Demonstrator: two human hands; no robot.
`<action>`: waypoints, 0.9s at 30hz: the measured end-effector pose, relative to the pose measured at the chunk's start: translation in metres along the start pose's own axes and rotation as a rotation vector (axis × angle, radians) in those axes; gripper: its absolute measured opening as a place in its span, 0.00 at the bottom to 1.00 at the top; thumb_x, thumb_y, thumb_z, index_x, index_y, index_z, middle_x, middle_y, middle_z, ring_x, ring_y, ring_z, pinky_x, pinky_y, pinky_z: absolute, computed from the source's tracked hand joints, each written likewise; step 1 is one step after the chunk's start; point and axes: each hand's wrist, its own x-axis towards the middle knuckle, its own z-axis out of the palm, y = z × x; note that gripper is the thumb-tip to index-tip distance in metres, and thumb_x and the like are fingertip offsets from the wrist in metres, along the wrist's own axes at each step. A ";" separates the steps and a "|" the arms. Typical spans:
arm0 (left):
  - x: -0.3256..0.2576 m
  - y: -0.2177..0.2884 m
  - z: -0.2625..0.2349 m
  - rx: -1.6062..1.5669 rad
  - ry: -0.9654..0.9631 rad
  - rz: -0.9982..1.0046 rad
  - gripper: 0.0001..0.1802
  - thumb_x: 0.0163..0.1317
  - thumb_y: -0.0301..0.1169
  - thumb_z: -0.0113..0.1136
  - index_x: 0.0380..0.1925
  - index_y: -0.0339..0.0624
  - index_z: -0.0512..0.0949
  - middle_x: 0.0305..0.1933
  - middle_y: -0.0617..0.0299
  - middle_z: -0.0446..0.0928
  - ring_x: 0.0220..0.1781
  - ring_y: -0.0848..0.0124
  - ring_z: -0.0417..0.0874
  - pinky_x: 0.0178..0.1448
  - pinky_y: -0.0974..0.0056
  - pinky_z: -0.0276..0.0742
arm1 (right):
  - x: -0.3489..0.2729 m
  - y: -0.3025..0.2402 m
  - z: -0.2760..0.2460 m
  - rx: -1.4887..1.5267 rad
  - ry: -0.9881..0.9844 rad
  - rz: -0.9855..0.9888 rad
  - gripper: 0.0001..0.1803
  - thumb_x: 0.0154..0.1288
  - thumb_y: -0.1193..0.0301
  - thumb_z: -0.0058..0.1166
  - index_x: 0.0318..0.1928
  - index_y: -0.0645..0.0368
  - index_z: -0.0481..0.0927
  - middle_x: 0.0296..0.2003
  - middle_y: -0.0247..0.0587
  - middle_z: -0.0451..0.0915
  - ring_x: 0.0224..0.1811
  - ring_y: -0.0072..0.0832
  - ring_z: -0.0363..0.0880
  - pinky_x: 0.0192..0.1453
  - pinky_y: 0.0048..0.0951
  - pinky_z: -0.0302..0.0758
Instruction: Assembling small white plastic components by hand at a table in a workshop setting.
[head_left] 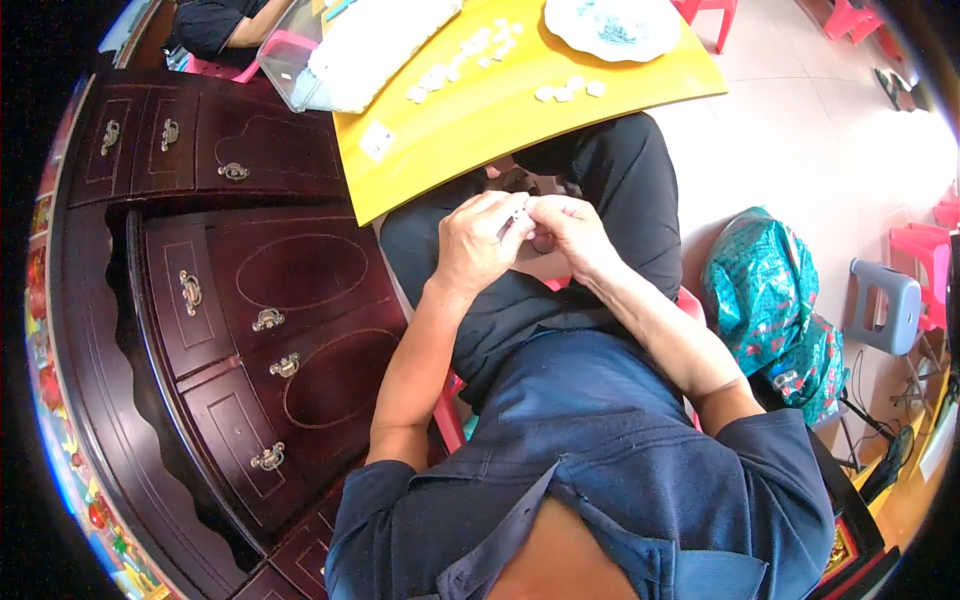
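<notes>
Above my lap, just in front of the yellow table's near edge, both hands meet with fingertips pinched together. My left hand is closed on a small whitish piece that has dark specks. My right hand pinches at the same piece from the other side. Fingers cover most of it, so its exact kind cannot be made out. On the yellow table lie scattered small white pieces, a few more white pieces nearer the edge, and a small white square with dark marks.
A scalloped white plate holds bluish bits at the table's far side. A white sheet-like bundle lies by a clear plastic bin. Dark wooden drawers flank my left. Right stand a green patterned bag and grey-blue stool. Another person sits far left.
</notes>
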 end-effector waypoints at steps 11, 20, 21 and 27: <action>0.005 -0.004 0.001 -0.007 -0.027 0.023 0.14 0.56 0.30 0.70 0.42 0.39 0.85 0.40 0.53 0.85 0.42 0.56 0.87 0.48 0.59 0.82 | 0.000 0.000 0.000 -0.107 0.043 -0.092 0.10 0.71 0.69 0.55 0.38 0.62 0.86 0.29 0.28 0.81 0.31 0.15 0.74 0.38 0.19 0.70; 0.004 -0.007 0.002 -0.029 -0.050 0.011 0.12 0.57 0.29 0.69 0.42 0.41 0.86 0.39 0.54 0.85 0.40 0.58 0.87 0.46 0.60 0.82 | 0.001 0.003 -0.002 -0.141 0.052 -0.087 0.10 0.71 0.69 0.55 0.37 0.62 0.86 0.28 0.29 0.82 0.30 0.16 0.75 0.38 0.19 0.71; 0.004 -0.006 0.003 -0.029 -0.049 0.010 0.12 0.57 0.29 0.69 0.42 0.41 0.86 0.39 0.54 0.85 0.40 0.58 0.87 0.46 0.60 0.82 | 0.000 0.001 0.000 -0.142 0.051 -0.087 0.10 0.71 0.69 0.55 0.37 0.62 0.86 0.28 0.29 0.82 0.30 0.16 0.75 0.38 0.19 0.71; 0.008 0.004 0.003 -0.040 0.000 -0.026 0.11 0.58 0.28 0.69 0.42 0.39 0.85 0.40 0.55 0.85 0.38 0.61 0.88 0.43 0.63 0.83 | 0.003 0.000 -0.002 -0.189 0.053 -0.169 0.12 0.72 0.69 0.54 0.37 0.63 0.85 0.29 0.30 0.82 0.32 0.16 0.76 0.39 0.20 0.72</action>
